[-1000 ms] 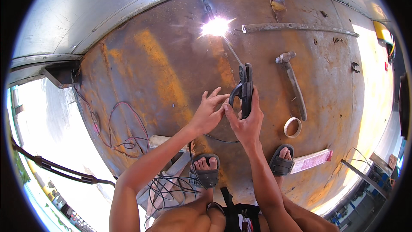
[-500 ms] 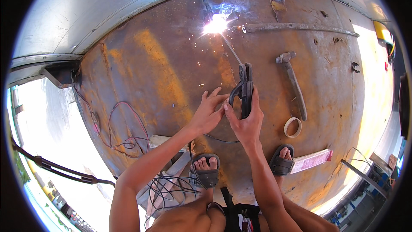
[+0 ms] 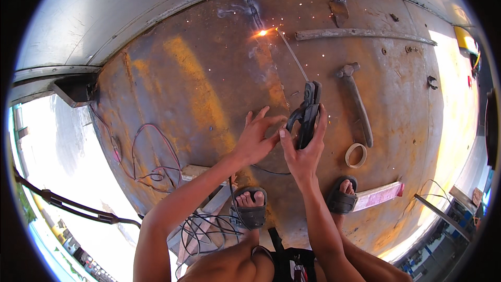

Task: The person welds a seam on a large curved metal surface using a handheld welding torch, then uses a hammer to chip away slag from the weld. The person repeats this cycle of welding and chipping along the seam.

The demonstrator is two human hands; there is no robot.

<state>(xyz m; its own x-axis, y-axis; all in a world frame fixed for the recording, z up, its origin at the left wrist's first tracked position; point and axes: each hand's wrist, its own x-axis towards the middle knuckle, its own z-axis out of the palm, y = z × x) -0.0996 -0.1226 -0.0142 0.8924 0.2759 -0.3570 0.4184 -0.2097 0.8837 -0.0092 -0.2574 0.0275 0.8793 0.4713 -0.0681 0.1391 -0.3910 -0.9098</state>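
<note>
My right hand [image 3: 304, 152] is wrapped round a black welding electrode holder [image 3: 309, 117]. A thin welding rod [image 3: 293, 55] juts from its jaws toward the upper left, and its tip stands apart from a glowing orange spot [image 3: 262, 33]. That spot lies on the seam of a rusty steel plate [image 3: 156, 89], at the lower end of a dark weld bead [image 3: 254, 10]. My left hand [image 3: 258, 138] holds nothing; its fingers are spread, with their tips close beside the holder and my right thumb. Whether they touch is hard to tell.
To the right lie a hammer [image 3: 357, 102], a tape roll [image 3: 356, 155] and a long metal pipe [image 3: 365, 33]. Black cable [image 3: 201, 235] coils by my left sandal [image 3: 251, 214]; thin wires [image 3: 156, 172] lie farther left. A metal wall [image 3: 130, 15] borders the far side.
The bright arc has gone out, leaving an orange glow and scattered sparks. My right hand has shifted slightly right and nearer with the electrode holder, drawing the rod tip off the seam.
</note>
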